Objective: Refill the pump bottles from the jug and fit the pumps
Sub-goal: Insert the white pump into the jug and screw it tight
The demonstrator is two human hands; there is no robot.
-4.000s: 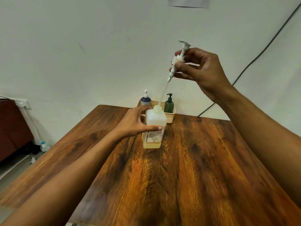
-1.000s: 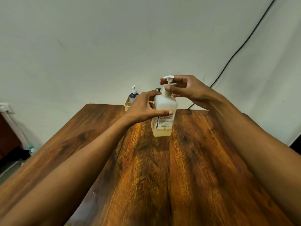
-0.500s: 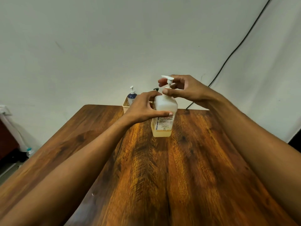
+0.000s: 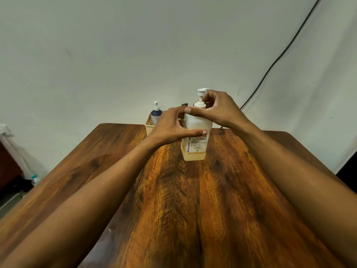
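Observation:
A translucent white square bottle with a printed label and a little yellow liquid at its bottom stands upright on the wooden table. My left hand wraps around its upper body from the left. A white pump sits in the bottle's neck. My right hand is closed on the pump's collar, thumb and fingers around it, from the right. The pump head points toward the right, partly behind my fingers.
A beige slotted basket stands at the table's far edge, behind my left hand. It holds a dark blue pump bottle; a black pump top shows beside it. A black cable runs down the wall at right.
The pump, held high above the open bottle before, now sits in the neck. Over the last second my right hand has shifted its grip lower around the collar and the pump head has turned.

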